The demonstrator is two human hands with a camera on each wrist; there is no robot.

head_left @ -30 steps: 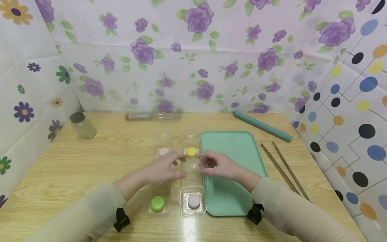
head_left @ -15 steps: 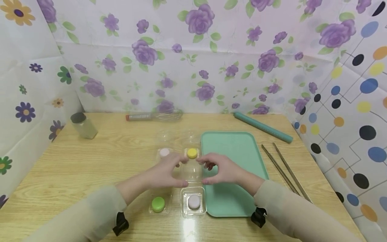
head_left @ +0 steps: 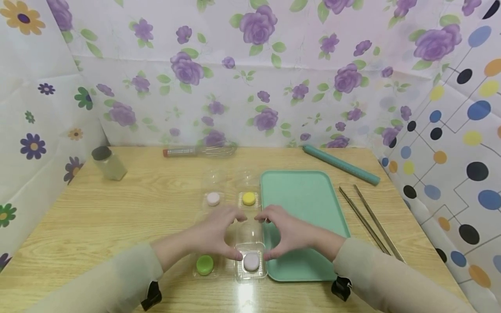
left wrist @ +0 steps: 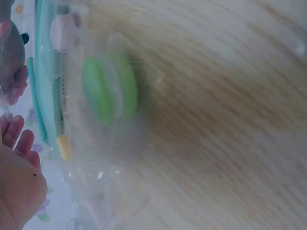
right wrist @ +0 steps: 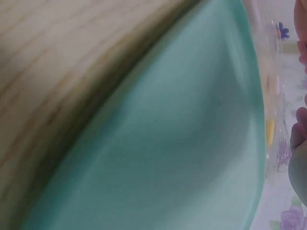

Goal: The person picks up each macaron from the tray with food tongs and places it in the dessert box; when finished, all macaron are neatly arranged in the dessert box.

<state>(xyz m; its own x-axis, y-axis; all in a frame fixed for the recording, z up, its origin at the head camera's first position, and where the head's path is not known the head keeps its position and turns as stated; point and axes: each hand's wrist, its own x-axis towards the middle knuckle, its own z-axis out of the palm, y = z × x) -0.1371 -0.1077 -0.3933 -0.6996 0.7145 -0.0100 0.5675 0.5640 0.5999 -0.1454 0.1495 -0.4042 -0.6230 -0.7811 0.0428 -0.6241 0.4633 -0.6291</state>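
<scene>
While the fingers [head_left: 238,213] of both hands are arched toward each other with the thumbs spread well apart from them, a clear lid [head_left: 249,232] is framed between the left hand [head_left: 215,230] and the right hand [head_left: 293,230]. Clear plastic is seen touching a fingertip in the left wrist view; whether it is gripped cannot be told. Below the lid, a lilac macaron [head_left: 251,261] is seated in a clear box [head_left: 261,274] on the table [head_left: 137,208], flanked closely by both thumbs.

Beside it, near the left forearm, a green macaron [head_left: 205,264] is set in clear packaging. Beyond the hands, a yellow macaron [head_left: 248,198] and a pale pink macaron [head_left: 213,199] are lined up side by side, each backed by a clear domed cover laid on the far side. To the right of the row, a mint-green tray [head_left: 297,187] is placed, its surface partly covered by the right hand and forearm.

Farther out, two long thin metal rods [head_left: 362,217] are laid right of the tray, and a teal cylinder [head_left: 340,164] is angled behind it. A whisk [head_left: 180,151] is stretched along the table's back edge, and a dark-lidded jar [head_left: 111,165] is seen tilted in the view at far left. The scene is enclosed by a purple-flowered sheet [head_left: 156,43] behind and a dotted sheet [head_left: 450,130] at right.
</scene>
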